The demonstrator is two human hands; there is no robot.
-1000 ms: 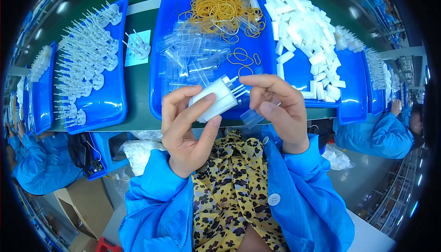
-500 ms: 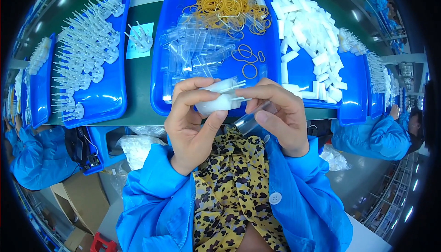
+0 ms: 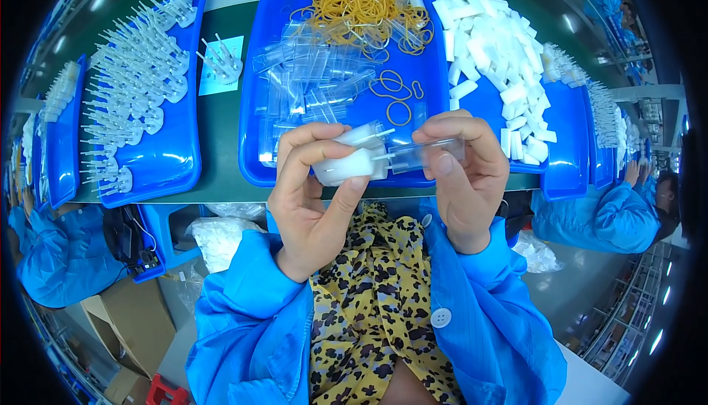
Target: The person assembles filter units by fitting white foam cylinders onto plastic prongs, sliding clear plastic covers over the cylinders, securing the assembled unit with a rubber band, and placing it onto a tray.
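Note:
My left hand [image 3: 313,195] is closed round a white plastic part with thin prongs [image 3: 345,166], which point to the right. White foam-like blocks seem to sit among its prongs, though my fingers cover much of it. Between the thumb and fingers of my right hand [image 3: 468,176] is a clear plastic sleeve [image 3: 420,156]. The sleeve lies sideways, its left end at the prong tips; whether a prong is inside it I cannot tell. Behind both hands stands a blue tray [image 3: 249,132] holding loose clear sleeves [image 3: 302,73] and yellow rubber bands [image 3: 361,7].
On the left, a blue tray [image 3: 166,169] carries many white pronged parts [image 3: 136,84]. One pronged part [image 3: 221,62] rests on a pale paper slip [image 3: 214,86]. White blocks [image 3: 494,58] fill a blue tray at right. Co-workers in blue sit on either side.
My right hand has moved a little right and turned the clear sleeve from a slant to nearly level, in line with the prongs. My left hand has hardly moved.

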